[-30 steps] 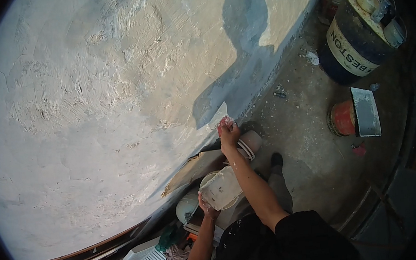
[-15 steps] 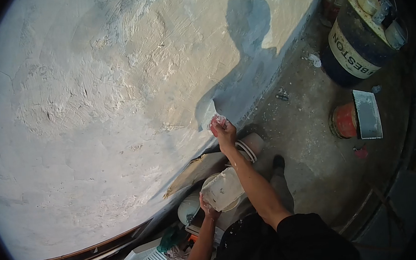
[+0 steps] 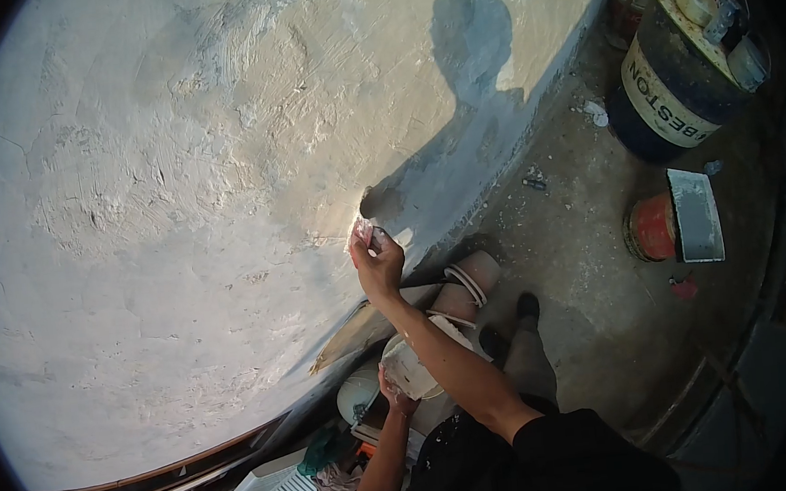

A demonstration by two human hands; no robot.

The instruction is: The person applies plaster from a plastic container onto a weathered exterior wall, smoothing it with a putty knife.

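My right hand (image 3: 378, 258) is closed round a small scraper (image 3: 363, 232) with a red, plaster-smeared handle, its blade against the rough plastered wall (image 3: 176, 218). Low in the view, my left hand (image 3: 395, 393) grips a pale, plaster-covered board (image 3: 408, 372) by its near left edge. My right forearm passes over part of that board. A pale bucket lies beneath it, mostly hidden. The shadow of a head and arm falls on the wall around the scraper.
At the upper right stands a large dark drum (image 3: 670, 95) with containers on top. A red bucket (image 3: 651, 227) with a grey board (image 3: 695, 216) against it is below. Stacked buckets (image 3: 471, 281) stand by the wall foot, near a torn panel (image 3: 350, 336).
My right hand has moved left along the wall with the scraper, and my forearm now covers more of the board. My left hand has stayed nearly still.
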